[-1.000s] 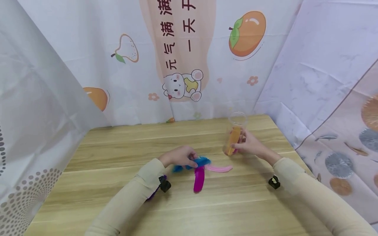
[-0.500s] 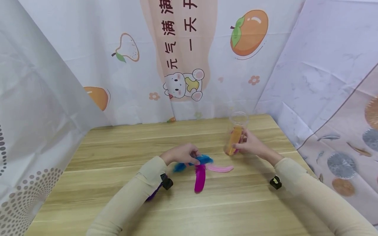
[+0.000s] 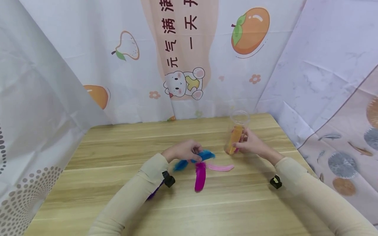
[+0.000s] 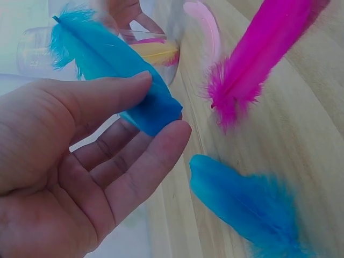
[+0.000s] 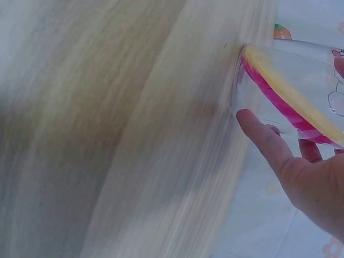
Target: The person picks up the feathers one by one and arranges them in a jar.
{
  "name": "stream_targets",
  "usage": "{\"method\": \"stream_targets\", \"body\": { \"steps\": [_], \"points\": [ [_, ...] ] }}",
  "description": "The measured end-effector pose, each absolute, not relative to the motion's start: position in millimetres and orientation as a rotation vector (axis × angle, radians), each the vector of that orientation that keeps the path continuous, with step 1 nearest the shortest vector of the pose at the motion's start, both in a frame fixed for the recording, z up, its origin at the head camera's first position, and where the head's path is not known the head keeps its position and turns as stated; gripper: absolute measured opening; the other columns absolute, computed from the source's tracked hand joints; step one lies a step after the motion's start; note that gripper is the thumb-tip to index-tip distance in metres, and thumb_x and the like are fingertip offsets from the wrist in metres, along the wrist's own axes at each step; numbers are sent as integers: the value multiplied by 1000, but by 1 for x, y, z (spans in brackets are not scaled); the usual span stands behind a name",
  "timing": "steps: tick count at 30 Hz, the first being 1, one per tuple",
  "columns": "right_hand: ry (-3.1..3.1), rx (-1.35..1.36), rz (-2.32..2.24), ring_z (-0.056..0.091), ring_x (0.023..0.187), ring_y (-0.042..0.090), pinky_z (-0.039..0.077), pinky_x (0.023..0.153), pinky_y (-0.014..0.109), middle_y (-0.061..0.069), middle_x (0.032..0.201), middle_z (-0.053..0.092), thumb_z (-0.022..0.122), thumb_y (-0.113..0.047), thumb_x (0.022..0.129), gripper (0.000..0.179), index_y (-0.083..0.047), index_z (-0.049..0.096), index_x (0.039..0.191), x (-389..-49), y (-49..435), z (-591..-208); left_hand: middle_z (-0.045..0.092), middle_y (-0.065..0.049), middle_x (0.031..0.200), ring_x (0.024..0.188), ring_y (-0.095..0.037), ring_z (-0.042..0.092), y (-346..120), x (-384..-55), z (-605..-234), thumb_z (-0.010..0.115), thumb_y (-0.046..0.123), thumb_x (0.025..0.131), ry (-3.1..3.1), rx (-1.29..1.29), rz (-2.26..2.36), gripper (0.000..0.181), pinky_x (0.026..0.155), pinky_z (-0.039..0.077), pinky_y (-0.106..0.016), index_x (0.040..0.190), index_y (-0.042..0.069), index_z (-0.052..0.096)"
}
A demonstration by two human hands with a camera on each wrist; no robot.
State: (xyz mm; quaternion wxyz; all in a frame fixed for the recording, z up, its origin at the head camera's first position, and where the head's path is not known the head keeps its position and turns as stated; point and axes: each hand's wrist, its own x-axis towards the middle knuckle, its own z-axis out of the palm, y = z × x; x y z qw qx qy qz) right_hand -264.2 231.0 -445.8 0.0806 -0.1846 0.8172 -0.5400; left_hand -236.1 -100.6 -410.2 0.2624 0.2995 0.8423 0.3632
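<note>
My left hand (image 3: 186, 151) pinches a blue feather (image 4: 99, 51) between thumb and fingers, its fluffy quill end pointing away from the palm. Below it on the table lie a second blue feather (image 4: 242, 199), a magenta feather (image 3: 200, 177) and a light pink feather (image 3: 221, 168). My right hand (image 3: 251, 144) grips a clear plastic cup (image 3: 240, 118), which stands near the back right of the table. Inside the cup an orange-yellow feather (image 3: 235, 137) and a magenta one (image 5: 274, 99) lean against the wall.
A purple feather (image 3: 155, 191) lies partly hidden under my left forearm. The wooden table (image 3: 124, 141) ends at a white printed curtain (image 3: 130, 98) behind, with more cloth hanging at both sides. A black wrist camera (image 3: 169, 179) sits below my left cuff.
My left hand has moved slightly up and to the right, lifting the blue feather off the others. My right hand keeps its hold on the cup in about the same place.
</note>
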Motion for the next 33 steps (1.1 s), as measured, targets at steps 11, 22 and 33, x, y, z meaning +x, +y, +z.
{"method": "stream_targets", "body": {
  "steps": [11, 22, 33],
  "points": [
    [2440, -542, -1611, 63, 97, 32, 60, 71, 44, 27, 118, 57, 79, -2, 85, 68, -4, 43, 143, -263, 231, -444, 64, -2, 90, 81, -25, 67, -94, -234, -403, 71, 13, 96, 2304, 827, 981, 12, 65, 61, -35, 97, 4, 64],
    [2426, -550, -1622, 63, 100, 34, 60, 72, 43, 27, 123, 57, 78, -1, 85, 69, -3, 41, 143, -264, 231, -445, 62, 0, 84, 76, -13, 61, -89, -235, -403, 71, 12, 97, 2298, 880, 999, 13, 72, 61, -48, 93, 5, 61],
    [2438, -555, -1606, 61, 102, 35, 59, 73, 38, 26, 125, 56, 79, -3, 85, 72, -5, 39, 146, -265, 233, -446, 62, -3, 85, 67, -28, 66, -86, -237, -405, 70, 13, 97, 2271, 869, 1023, 11, 64, 61, -37, 97, 5, 62]
  ]
}}
